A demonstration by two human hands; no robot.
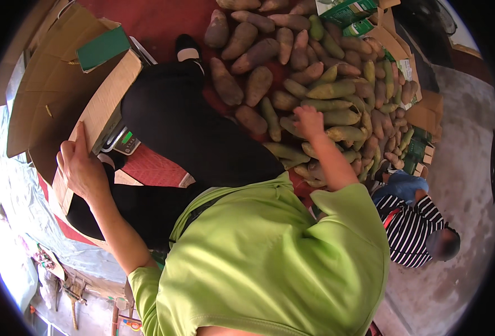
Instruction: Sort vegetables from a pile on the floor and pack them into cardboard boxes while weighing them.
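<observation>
Head view: green shirt point(270, 263) nearest the camera. Left hand point(82, 168), grip pressed around the flap of a cardboard box point(62, 84) at left. Right hand point(309, 122), fingers curled down on the heaped sweet potatoes point(326, 89); whether they pinch one cannot be told. A weighing scale point(125, 141) lies beside the box.

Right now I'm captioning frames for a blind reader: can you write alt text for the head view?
A person in a lime-green shirt reaches the right hand into a heap of sweet potatoes on a red floor, while the left hand grips a flap of a cardboard box. A second person in a striped shirt crouches beside the heap.
</observation>
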